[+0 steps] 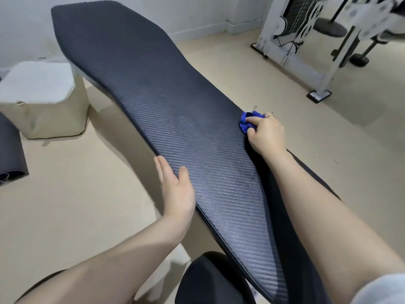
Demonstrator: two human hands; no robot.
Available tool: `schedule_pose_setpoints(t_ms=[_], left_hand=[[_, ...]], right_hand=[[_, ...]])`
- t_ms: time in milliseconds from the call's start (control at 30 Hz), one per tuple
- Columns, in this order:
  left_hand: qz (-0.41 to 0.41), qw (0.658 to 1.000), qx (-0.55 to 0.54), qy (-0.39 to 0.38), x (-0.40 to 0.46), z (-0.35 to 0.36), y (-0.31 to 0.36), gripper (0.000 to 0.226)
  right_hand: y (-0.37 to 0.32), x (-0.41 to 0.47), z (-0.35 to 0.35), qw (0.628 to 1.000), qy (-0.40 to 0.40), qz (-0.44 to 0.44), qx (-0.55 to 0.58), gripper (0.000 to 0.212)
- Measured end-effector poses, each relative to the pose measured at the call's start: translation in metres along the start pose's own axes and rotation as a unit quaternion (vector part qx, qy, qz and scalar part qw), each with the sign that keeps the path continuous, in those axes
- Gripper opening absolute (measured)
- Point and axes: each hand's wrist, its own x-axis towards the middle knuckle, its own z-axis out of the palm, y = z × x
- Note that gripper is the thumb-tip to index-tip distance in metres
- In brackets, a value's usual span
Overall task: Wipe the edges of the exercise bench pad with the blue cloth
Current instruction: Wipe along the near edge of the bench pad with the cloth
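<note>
A long dark bench pad (pixel 153 102) with a woven carbon-look surface runs from the near right to the far left. My right hand (pixel 266 133) is closed around a bunched blue cloth (pixel 246 122) and presses it against the pad's right edge, about midway along. My left hand (pixel 176 187) lies flat with fingers together against the pad's left edge, thumb resting on the top surface. It holds nothing.
A beige padded box (pixel 43 99) stands on the floor left of the bench. A dark rolled mat (pixel 11 154) lies at the far left. A white weight machine frame (pixel 317 40) occupies the back right. A black round pad (pixel 210 279) sits below the bench's near end.
</note>
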Motion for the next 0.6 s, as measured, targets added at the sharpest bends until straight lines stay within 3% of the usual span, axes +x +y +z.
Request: schedule_pose_setpoints(t_ms=[133,333,467,600], left_hand=[[0.003,1.0,0.004,-0.014,-0.001,-0.002,-0.003,0.063],[0.011,0.999,0.01,-0.032,-0.001,-0.009,-0.004,0.06],[0.02,0.999,0.016,-0.048,0.001,-0.017,-0.007,0.057],[0.014,0.998,0.001,-0.057,0.0,-0.021,-0.006,0.052]], right_hand=[[0.008,-0.041,-0.003,0.998,-0.022,-0.065,-0.006,0.034],[0.014,-0.01,-0.005,0.998,0.032,0.052,-0.029,0.035],[-0.033,-0.076,-0.004,0.997,-0.029,-0.075,0.005,0.034],[-0.064,-0.145,-0.009,0.971,-0.08,-0.221,0.038,0.039]])
